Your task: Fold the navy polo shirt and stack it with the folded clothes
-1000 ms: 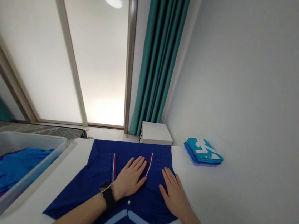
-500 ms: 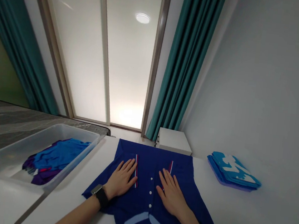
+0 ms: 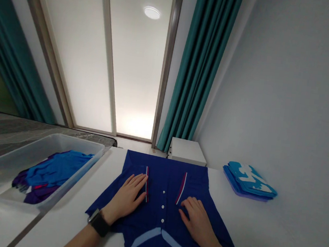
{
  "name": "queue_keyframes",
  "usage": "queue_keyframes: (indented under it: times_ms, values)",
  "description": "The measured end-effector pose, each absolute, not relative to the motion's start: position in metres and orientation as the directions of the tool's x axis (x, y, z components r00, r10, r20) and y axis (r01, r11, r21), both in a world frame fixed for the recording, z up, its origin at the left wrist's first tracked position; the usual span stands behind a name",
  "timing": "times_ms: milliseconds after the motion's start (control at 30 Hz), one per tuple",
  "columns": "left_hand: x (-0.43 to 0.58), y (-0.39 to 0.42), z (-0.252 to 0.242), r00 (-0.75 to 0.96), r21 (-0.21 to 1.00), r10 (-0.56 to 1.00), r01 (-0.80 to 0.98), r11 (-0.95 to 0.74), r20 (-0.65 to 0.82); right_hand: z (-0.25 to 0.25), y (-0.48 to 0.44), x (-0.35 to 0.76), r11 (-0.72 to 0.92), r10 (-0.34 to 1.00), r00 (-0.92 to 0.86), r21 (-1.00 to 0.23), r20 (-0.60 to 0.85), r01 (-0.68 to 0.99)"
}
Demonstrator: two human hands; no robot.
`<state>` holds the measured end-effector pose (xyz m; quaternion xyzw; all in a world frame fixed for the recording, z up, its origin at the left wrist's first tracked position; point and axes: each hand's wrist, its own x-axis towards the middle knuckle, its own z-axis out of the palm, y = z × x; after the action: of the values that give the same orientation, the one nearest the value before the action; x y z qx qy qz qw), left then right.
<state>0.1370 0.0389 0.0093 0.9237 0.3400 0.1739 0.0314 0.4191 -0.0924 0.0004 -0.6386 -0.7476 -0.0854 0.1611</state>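
Note:
A dark blue buttoned polo shirt (image 3: 154, 213) lies spread on the white table, its light blue collar panels and striped trim toward me. Two red-and-white striped bands run up its front, with white buttons between them. My left hand (image 3: 128, 194), with a black watch (image 3: 99, 222) at the wrist, rests flat on the shirt over the left striped band, fingers stretched. On the right side of the shirt lies my right hand (image 3: 196, 220), just below the right band, its fingers slightly bent and apart. Neither hand grips the cloth.
To the left, a clear plastic bin (image 3: 95, 155) holds crumpled blue and purple clothes (image 3: 54, 172). A folded stack of blue garments (image 3: 248, 181) lies on the table (image 3: 259, 233) at right, near the wall. Beyond the table stands a small white cabinet (image 3: 188, 150).
My right hand has slid toward me off the right striped band, and its fingers have curled a little. My left hand stays on the left band. The view has shifted slightly.

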Motion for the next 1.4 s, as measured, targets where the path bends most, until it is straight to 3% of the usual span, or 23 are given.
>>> queue_keyframes:
  times_ms: [267, 467, 700, 867, 1100, 1400]
  values:
    - [0.135, 0.037, 0.004, 0.752, 0.217, 0.617, 0.579, -0.786, 0.231, -0.004, -0.091, 0.421, 0.177, 0.916, -0.151, -0.036, 0.372, 0.984]
    - [0.135, 0.036, 0.001, 0.76, 0.206, 0.617, 0.583, -0.786, 0.202, 0.005, -0.098, 0.416, 0.182, 0.928, -0.125, -0.132, 0.352, 0.975]
    - [0.139, 0.038, -0.007, 0.705, 0.176, 0.655, 0.632, -0.754, 0.272, 0.011, -0.095, 0.418, 0.13, 0.932, -0.033, -0.248, 0.361, 0.96]
    - [0.138, 0.041, -0.006, 0.669, 0.162, 0.697, 0.682, -0.714, 0.257, 0.007, -0.076, 0.44, 0.002, 0.939, 0.066, -0.196, 0.338, 0.981]
    - [0.133, 0.045, -0.016, 0.663, 0.136, 0.702, 0.695, -0.706, 0.258, -0.003, -0.036, 0.453, -0.138, 0.969, 0.163, -0.142, 0.184, 0.98]
    - [0.134, 0.042, -0.01, 0.683, 0.111, 0.696, 0.692, -0.714, 0.22, -0.021, -0.025, 0.453, -0.131, 0.979, 0.149, -0.132, 0.138, 0.983]
